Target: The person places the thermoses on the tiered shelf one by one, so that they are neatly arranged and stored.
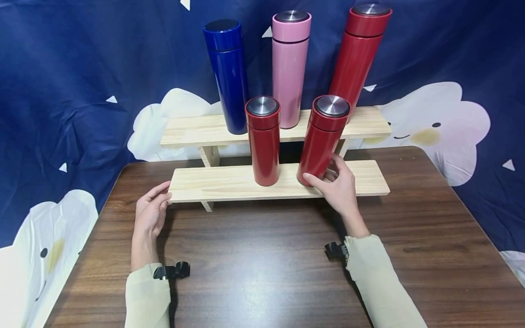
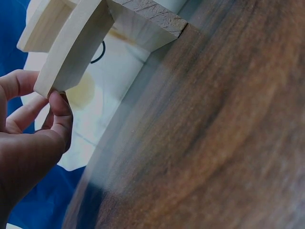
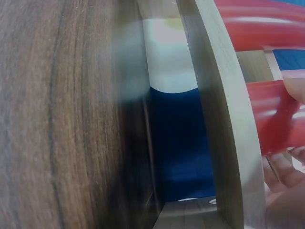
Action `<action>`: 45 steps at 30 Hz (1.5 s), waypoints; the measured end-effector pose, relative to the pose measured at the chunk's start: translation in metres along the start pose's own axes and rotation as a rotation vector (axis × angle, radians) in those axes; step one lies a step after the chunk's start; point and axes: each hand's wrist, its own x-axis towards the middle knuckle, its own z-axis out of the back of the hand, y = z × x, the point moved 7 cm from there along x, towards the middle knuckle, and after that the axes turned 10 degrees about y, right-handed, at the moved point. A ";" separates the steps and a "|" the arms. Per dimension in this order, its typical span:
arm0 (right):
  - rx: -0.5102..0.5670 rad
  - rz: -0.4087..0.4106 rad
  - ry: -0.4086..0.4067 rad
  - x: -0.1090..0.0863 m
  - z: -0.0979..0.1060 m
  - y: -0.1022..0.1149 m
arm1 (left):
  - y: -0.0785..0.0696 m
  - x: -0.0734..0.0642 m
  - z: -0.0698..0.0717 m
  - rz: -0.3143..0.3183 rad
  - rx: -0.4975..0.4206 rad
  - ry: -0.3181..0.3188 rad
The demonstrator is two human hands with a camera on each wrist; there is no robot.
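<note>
My right hand (image 1: pixel 341 183) grips the lower part of a red vacuum flask (image 1: pixel 321 143), thumb in front and fingers round its right side. The flask's base is at the lower board of a two-step wooden shelf (image 1: pixel 217 182). In the right wrist view, the held flask (image 3: pixel 274 117) shows between thumb and fingers. My left hand (image 1: pixel 152 210) pinches the left end of that lower board. The left wrist view shows the thumb and fingertips at the board's corner (image 2: pixel 57 78). Another red flask (image 1: pixel 264 150) stands upright on the lower board, left of the held one.
On the upper board (image 1: pixel 188 130) stand a blue flask (image 1: pixel 227 82), a pink flask (image 1: pixel 290 77) and a taller-looking red flask (image 1: pixel 358 59). The shelf rests on a dark wooden table (image 1: pixel 254 255). Behind hangs a navy cloth (image 1: pixel 102 54) with white cloud figures.
</note>
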 end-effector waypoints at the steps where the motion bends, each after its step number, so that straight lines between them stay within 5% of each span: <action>1: 0.000 0.003 0.002 0.000 -0.001 0.000 | 0.000 0.000 0.000 -0.002 -0.002 0.000; 25: -0.024 0.018 0.018 0.004 -0.002 0.000 | 0.002 0.002 0.001 0.004 0.010 0.005; 35: -0.063 0.003 0.038 -0.003 -0.008 0.034 | 0.001 0.002 0.001 0.003 -0.001 0.018; 45: -0.072 -0.019 0.045 -0.004 -0.008 0.034 | 0.000 0.003 0.002 -0.008 -0.016 0.017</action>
